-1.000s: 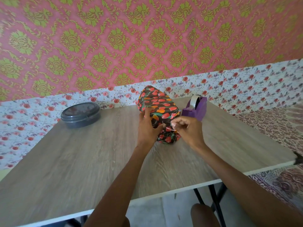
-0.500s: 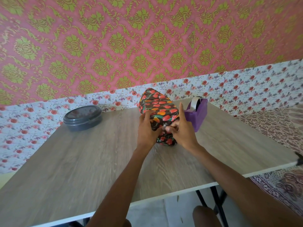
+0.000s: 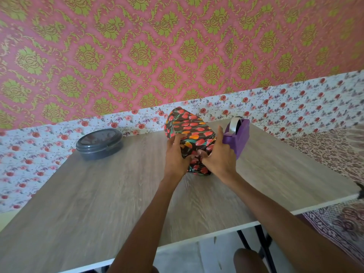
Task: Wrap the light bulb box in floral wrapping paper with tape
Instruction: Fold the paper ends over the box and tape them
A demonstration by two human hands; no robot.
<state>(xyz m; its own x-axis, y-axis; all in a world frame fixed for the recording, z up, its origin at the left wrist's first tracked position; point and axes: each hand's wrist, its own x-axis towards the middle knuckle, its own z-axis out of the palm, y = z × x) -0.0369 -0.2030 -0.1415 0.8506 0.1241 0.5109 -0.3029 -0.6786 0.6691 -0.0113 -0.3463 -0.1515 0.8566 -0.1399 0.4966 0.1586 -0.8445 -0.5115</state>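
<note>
Moved since the earlier frame: right hand (image 3: 218, 156), now being closed round the box (image 3: 190, 129) on the dispenser (image 3: 239, 135) side. Box is being kept just left of the dispenser, gripped by left hand (image 3: 175, 156) on the opposite side. Paper (image 3: 197, 123) is being held over every visible face; near flap is being pressed down, probably final sealing.

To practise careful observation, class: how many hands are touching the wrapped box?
2. The left hand holds the wrapped box's left side; the right hand holds its right side, thumb on the near end, beside the purple tape dispenser. No others visible.
</note>
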